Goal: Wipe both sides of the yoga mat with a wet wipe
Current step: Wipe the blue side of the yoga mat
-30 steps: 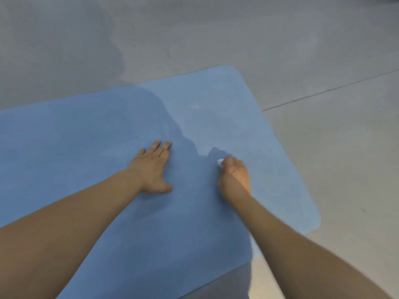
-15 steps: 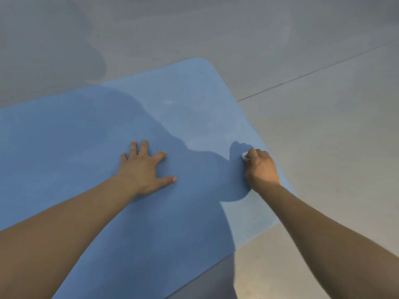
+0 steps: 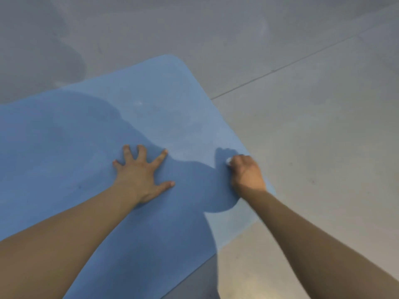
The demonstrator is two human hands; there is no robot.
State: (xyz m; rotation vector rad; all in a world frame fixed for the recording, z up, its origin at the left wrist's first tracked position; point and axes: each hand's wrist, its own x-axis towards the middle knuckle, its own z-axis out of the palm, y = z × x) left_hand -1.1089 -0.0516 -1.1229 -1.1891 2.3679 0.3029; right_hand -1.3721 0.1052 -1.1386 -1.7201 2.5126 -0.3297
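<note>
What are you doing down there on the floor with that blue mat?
A person is cleaning a blue yoga mat that lies flat on the grey floor. The left hand presses on the mat with fingers spread, holding it down. The right hand is curled round a white wet wipe, of which only a bit peeks out, and rubs it on the mat close to its right edge. The side facing up is the one being wiped now.
</note>
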